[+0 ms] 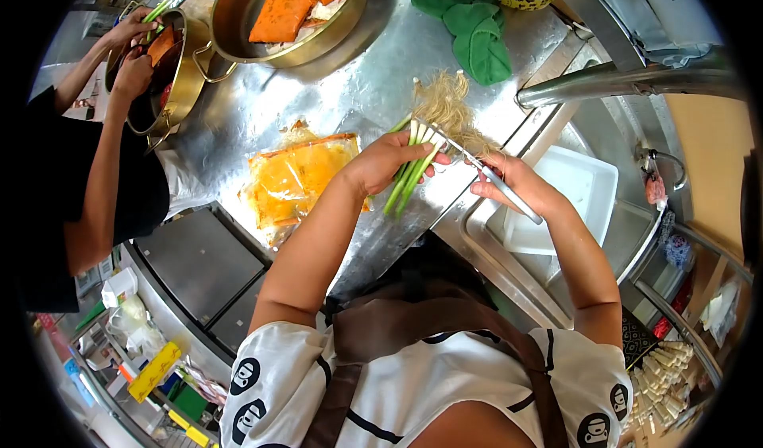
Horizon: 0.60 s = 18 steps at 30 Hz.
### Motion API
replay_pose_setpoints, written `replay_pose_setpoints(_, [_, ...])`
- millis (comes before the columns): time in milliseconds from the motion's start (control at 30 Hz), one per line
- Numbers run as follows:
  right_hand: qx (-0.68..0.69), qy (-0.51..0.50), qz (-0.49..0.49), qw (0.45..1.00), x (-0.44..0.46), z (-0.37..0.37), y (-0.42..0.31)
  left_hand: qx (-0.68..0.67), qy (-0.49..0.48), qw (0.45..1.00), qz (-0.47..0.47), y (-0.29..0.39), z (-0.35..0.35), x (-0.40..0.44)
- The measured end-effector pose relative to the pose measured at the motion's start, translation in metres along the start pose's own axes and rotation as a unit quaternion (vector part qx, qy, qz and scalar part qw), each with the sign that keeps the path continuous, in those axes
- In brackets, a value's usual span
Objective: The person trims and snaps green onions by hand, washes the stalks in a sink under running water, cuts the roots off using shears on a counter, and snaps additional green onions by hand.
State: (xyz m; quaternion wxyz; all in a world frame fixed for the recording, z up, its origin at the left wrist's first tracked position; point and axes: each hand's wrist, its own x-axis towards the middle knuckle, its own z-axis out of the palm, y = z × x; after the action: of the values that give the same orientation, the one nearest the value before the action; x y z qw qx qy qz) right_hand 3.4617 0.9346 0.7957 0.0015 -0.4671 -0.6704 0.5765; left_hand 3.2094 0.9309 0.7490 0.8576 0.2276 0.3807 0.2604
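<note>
While a co-worker (95, 146) by the left edge of the steel tabletop (270, 102) has both hands over a brass pot (195, 62), a wide pan (347, 23) sits along the far edge and a yellow packet (306, 174) lies nearer the near edge. Next over, your left hand (380, 163) is curled around the spring onions (409, 174), close to the tabletop's right edge, white ends pointing away from you. They look light, firmish at the white end and floppier in the green, maybe slick if wet, so I'd pinch them low on the whites; squeezing the greens probably bruises them. A tangle of stringy roots (445, 102) is just beyond; can't tell how many are attached. Your right hand (520, 179) grips a pale-handled cutting tool (513, 195), knife or scissors, hard to say, metal up by the white ends. Past the right edge, a white tub (560, 170) sits in the sink (475, 224).
</note>
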Motion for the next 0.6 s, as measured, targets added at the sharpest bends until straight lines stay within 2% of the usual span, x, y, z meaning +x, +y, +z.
replay_pose_setpoints(100, [0.014, 0.016, -0.029, 0.999, 0.001, -0.002, 0.001, -0.004, 0.012, 1.0, -0.025, 0.0, 0.001, 0.002])
replay_pose_setpoints(233, [0.049, 0.001, -0.017, 0.999, 0.002, -0.006, 0.009, -0.022, 0.032, 0.999, -0.027, -0.002, -0.006, 0.002])
replay_pose_setpoints(433, [-0.062, -0.01, -0.016, 0.998, 0.005, -0.014, 0.002, -0.03, 0.032, 0.998, -0.047, 0.002, -0.009, 0.004])
replay_pose_setpoints(600, [-0.069, 0.011, -0.048, 0.996, 0.006, -0.013, 0.0, -0.026, 0.017, 0.998, -0.057, 0.005, -0.009, 0.003])
